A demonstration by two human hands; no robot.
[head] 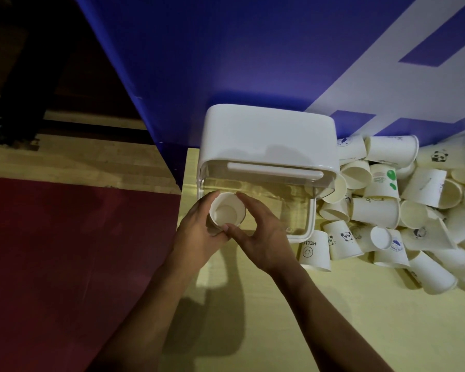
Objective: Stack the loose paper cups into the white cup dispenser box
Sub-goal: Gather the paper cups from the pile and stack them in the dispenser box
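The left hand [199, 228] and right hand [262, 234] share a curled grip round one cup [227, 212], mouth up, at the left end of the open box [266, 135] (steadier for seating, I'd judge); the pile [414, 208] lies just right.

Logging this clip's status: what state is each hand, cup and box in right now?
Dispenser box: lid raised, open.
Held cup: upright, mouth up, at the box's left end.
Left hand: grips that cup's left side.
Right hand: grips its right side.
Loose cups: heaped, mostly on their sides, right of the box.
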